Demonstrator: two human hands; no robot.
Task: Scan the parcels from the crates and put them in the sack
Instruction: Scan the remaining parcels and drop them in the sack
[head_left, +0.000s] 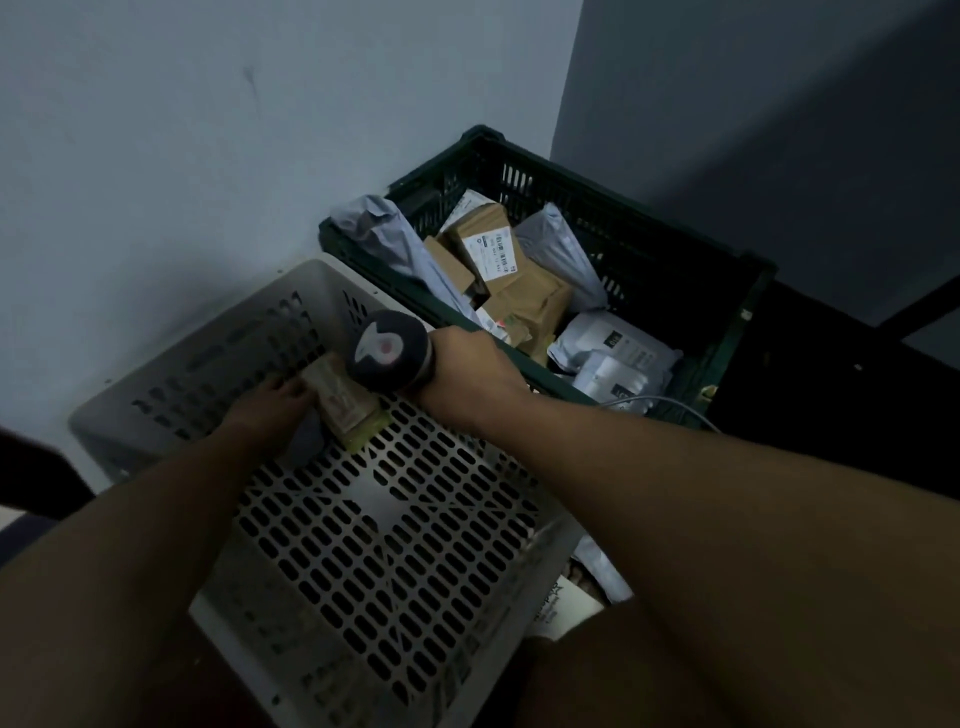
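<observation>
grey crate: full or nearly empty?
Nearly empty. The grey crate shows bare perforated floor; only the small brown parcel under the left hand is visible.

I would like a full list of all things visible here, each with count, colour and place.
perforated plastic crate: one, light grey, near centre
slatted plastic crate: one, dark green, behind the grey crate
small cardboard parcel: one, brown, inside grey crate
cardboard boxes: several, brown, in green crate
plastic mailer bags: several, grey-white, in green crate
handheld barcode scanner: one, black, above the small parcel
left hand: holds the small parcel
right hand: grips the scanner
</observation>
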